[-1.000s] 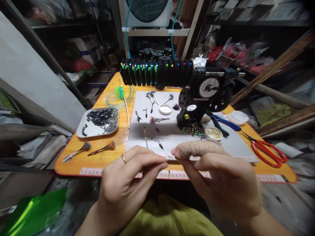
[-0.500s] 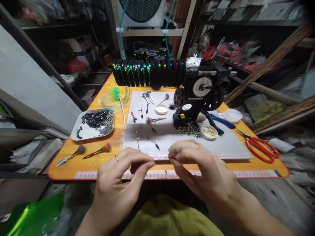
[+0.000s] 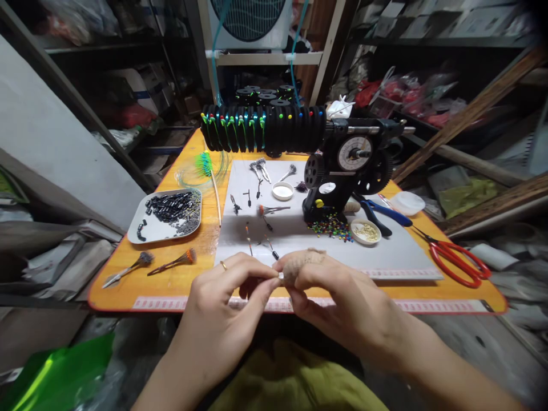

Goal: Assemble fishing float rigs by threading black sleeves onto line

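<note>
My left hand (image 3: 233,302), a ring on one finger, pinches thumb and forefinger together over the table's front edge. My right hand (image 3: 342,297) is closed against it, its forefinger wrapped in a beige bandage (image 3: 302,264). At the meeting fingertips shows a tiny whitish bit (image 3: 281,275), too small to name. Just beyond the fingers, a thin stem with a black tube end (image 3: 274,255) and another with orange parts (image 3: 248,234) lie on the white board (image 3: 295,240). An orange-tipped bundle of wires (image 3: 268,210) lies farther back.
A black machine with a dial (image 3: 355,153) and a row of spools (image 3: 261,128) stands behind. Coloured beads (image 3: 331,227), a dish of small gold pieces (image 3: 366,232), blue-handled pliers (image 3: 383,210) and red scissors (image 3: 460,262) lie right. A white tray (image 3: 133,231) holds black tubes, left.
My hands have come together, the right moving left and the left moving right, so their fingertips meet. The whitish bit now shows between them. The view has shifted slightly.
</note>
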